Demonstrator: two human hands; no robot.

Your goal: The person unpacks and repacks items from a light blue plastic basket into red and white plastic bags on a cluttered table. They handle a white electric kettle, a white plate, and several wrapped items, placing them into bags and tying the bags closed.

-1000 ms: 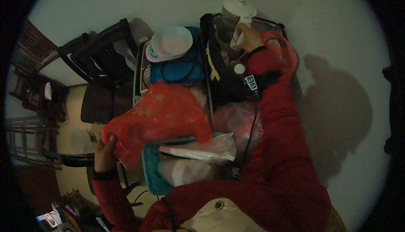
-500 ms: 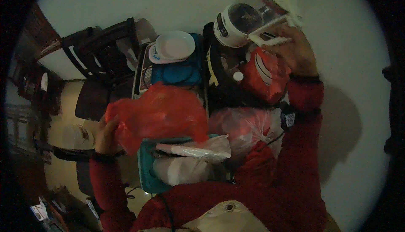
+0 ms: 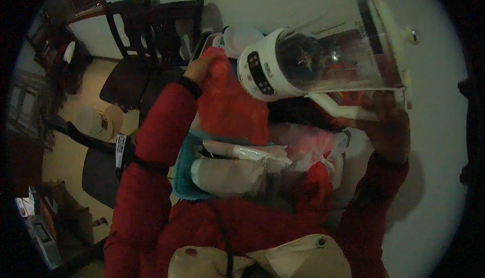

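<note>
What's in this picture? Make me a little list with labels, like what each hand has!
left hand: grips the red plastic bag
right hand: holds up the blender by its handle, tipped on its side
blender: clear jug, white base with buttons, white lid
below: teal bin stuffed with white and pink bags
sleeves: red
background: dark chairs by a pale wall

Your right hand [image 3: 386, 126] holds the blender [image 3: 323, 55] above the bags [image 3: 303, 146]; your left hand [image 3: 199, 68] grips a bag [image 3: 230, 101] left of it.
</note>
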